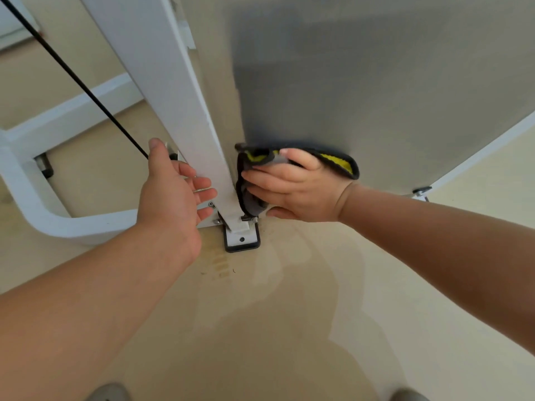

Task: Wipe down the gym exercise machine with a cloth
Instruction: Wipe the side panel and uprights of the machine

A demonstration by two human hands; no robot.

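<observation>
Two hands flank the foot of the white metal machine post (pixel 162 82): left hand (pixel 173 189) spread and holding nothing, right hand (pixel 292 192) clutching the grey-and-yellow cloth (pixel 340 163) against the post's right face, its length running up and away.

Two hands, a left hand (pixel 170 186) and a right hand (pixel 292 186); one cloth (pixel 338 162), one white frame post (pixel 162 68), one black cable (pixel 72 73), one foot plate (pixel 241 241).

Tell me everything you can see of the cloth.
The cloth looks like soft grey fabric with a yellow face and dark edging, bunched and folded. The right hand grips it, pressing it against the side of the white post, low down near its floor bracket.
</observation>
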